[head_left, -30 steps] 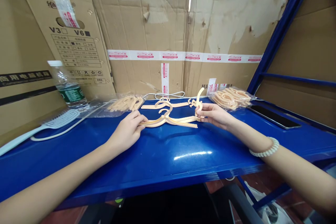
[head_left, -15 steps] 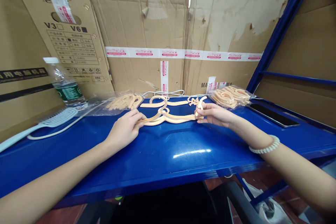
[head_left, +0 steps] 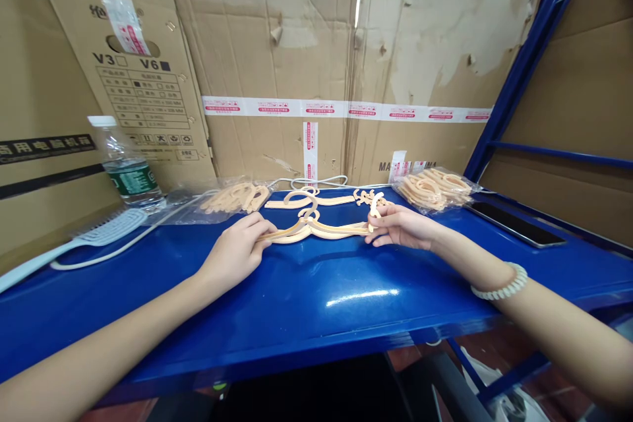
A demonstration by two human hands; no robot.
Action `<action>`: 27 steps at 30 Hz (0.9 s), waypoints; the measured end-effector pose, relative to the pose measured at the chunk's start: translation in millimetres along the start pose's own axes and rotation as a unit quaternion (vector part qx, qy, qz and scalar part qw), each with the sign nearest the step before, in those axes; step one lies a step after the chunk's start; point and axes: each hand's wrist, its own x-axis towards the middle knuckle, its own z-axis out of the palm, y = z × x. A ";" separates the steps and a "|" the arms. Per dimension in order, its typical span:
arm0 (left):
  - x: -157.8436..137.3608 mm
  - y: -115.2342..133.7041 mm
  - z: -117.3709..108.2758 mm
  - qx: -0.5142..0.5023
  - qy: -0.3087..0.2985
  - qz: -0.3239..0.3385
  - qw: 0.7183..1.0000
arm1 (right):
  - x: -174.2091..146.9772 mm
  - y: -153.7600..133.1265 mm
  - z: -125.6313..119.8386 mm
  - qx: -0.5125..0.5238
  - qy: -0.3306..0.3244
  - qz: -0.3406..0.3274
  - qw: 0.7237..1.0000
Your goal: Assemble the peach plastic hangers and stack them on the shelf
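A beige plastic clothes hanger (head_left: 332, 231) lies over another similar one on the blue table, its round hook pointing to the back. My left hand (head_left: 236, 249) is closed on the hanger's left end, thumb and fingers together. At the right end, my right hand (head_left: 404, 228) pinches a small pale S-shaped hook piece (head_left: 374, 204) upright against the arm's tip. Whether the piece is joined to the arm is hidden by my fingers. Behind lie a further hanger (head_left: 336, 200) and a small heap of loose hook pieces (head_left: 363, 197).
Clear bags of beige hanger parts stand at the back left (head_left: 237, 198) and back right (head_left: 435, 188). A phone (head_left: 514, 224) lies at the right. A water bottle (head_left: 128, 168), a hairbrush (head_left: 109, 227) and a white cable (head_left: 133, 248) are at the left. Cardboard (head_left: 277, 53) walls the back.
The view has tilted up slightly. My right hand has turned the small hook piece more upright at the hanger's right end. My left hand keeps its hold.
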 end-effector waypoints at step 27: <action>-3.6 7.4 -3.2 0.063 -0.018 -0.001 0.998 | 1.7 5.7 8.2 -0.068 0.103 -0.077 0.989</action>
